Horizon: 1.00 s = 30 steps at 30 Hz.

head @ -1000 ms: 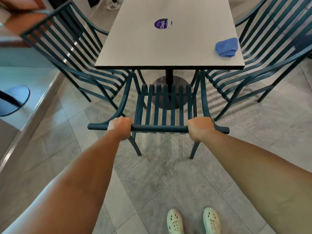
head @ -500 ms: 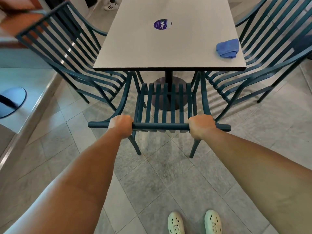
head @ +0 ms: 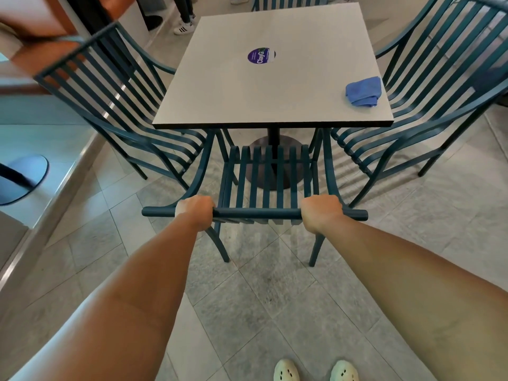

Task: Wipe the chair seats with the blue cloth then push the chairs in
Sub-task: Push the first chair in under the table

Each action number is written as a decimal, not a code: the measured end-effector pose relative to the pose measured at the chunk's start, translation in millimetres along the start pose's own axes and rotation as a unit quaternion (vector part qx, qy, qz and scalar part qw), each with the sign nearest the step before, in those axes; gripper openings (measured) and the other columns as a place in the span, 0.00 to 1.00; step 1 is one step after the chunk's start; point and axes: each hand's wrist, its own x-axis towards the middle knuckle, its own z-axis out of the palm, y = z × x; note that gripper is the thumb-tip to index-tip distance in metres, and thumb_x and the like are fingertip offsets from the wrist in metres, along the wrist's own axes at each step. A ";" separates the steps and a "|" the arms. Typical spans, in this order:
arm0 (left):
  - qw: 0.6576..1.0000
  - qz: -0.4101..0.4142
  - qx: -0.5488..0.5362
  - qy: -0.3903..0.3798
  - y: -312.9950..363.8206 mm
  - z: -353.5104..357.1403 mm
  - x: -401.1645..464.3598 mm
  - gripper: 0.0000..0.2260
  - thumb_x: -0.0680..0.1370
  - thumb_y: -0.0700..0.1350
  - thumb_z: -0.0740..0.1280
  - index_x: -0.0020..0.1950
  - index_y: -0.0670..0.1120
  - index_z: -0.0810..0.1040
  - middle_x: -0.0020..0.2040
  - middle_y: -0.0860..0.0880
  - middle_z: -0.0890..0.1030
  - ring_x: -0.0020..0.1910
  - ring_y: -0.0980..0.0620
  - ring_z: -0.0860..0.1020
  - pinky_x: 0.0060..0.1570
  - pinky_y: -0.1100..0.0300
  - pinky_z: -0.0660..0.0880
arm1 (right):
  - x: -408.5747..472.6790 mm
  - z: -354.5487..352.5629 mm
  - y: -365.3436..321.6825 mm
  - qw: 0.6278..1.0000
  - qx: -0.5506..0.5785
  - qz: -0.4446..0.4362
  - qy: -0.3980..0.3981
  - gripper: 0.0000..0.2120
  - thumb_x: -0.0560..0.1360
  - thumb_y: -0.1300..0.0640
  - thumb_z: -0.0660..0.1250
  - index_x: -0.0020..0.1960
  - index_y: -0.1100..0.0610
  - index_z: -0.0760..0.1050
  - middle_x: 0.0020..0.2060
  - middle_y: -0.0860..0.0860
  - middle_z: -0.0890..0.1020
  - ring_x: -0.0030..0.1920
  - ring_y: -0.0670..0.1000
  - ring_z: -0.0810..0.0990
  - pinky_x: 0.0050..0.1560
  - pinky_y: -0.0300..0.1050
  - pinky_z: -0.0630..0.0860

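Observation:
A teal slatted metal chair (head: 270, 177) stands right in front of me, its seat partly under the near edge of the square grey table (head: 247, 100). My left hand (head: 195, 211) and my right hand (head: 321, 214) both grip the chair's top back rail, one near each end. The blue cloth (head: 363, 91) lies crumpled on the table's near right corner, apart from both hands.
One matching chair (head: 115, 105) stands at the table's left side and another chair (head: 428, 100) at its right, both angled outward. A purple round sticker (head: 261, 55) marks the tabletop. A raised ledge (head: 55, 193) runs along the left. Someone's shoes (head: 183, 28) show beyond the table.
The chair has slid slightly forward toward the table with both hands still on its rail. My view has tilted up a little, showing more of the far side.

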 end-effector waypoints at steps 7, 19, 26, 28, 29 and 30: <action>0.999 -0.024 0.007 0.026 -7.0 3.9 19.0 0.09 0.78 0.39 0.64 0.52 0.49 0.81 0.43 0.48 0.80 0.44 0.48 0.79 0.52 0.50 0.79 | 8.1 -7.0 1.2 0.999 0.019 -0.021 0.030 0.12 0.76 0.59 0.63 0.59 0.53 0.75 0.47 0.53 0.78 0.50 0.57 0.76 0.44 0.49 0.69; 1.000 -0.025 0.010 0.008 0.5 -2.9 20.0 0.10 0.74 0.40 0.67 0.53 0.50 0.79 0.43 0.50 0.78 0.47 0.48 0.76 0.61 0.45 0.70 | 13.5 -3.2 4.5 0.998 0.067 -0.009 0.018 0.12 0.77 0.61 0.64 0.59 0.53 0.75 0.35 0.49 0.70 0.42 0.54 0.74 0.42 0.49 0.70; 0.953 0.027 -0.300 -0.045 57.3 -35.5 17.2 0.21 0.71 0.37 0.67 0.63 0.49 0.78 0.52 0.52 0.80 0.51 0.51 0.78 0.46 0.61 0.75 | -6.7 -7.5 37.0 0.967 0.250 -0.043 -0.005 0.14 0.73 0.54 0.69 0.58 0.47 0.74 0.51 0.50 0.80 0.47 0.53 0.77 0.44 0.46 0.75; 0.949 0.031 -0.313 -0.022 83.1 -39.5 16.0 0.18 0.72 0.38 0.67 0.62 0.48 0.79 0.52 0.50 0.81 0.50 0.51 0.79 0.48 0.59 0.77 | -17.9 -8.2 54.9 0.960 0.279 -0.032 0.017 0.20 0.74 0.46 0.69 0.65 0.47 0.73 0.58 0.50 0.80 0.55 0.55 0.78 0.50 0.47 0.75; 0.951 0.032 -0.307 -0.004 96.8 -40.7 15.8 0.16 0.73 0.39 0.67 0.61 0.47 0.79 0.51 0.49 0.81 0.49 0.50 0.80 0.47 0.59 0.77 | -23.6 -9.1 65.5 0.959 0.282 -0.023 0.027 0.23 0.75 0.43 0.67 0.68 0.48 0.71 0.62 0.51 0.78 0.59 0.56 0.78 0.52 0.48 0.74; 0.953 0.032 -0.300 0.014 110.9 -42.5 16.1 0.15 0.74 0.39 0.67 0.60 0.46 0.79 0.51 0.48 0.82 0.48 0.51 0.80 0.45 0.60 0.77 | -28.8 -10.3 77.5 0.960 0.279 -0.015 0.035 0.25 0.76 0.41 0.66 0.70 0.48 0.70 0.65 0.51 0.77 0.62 0.56 0.76 0.54 0.49 0.73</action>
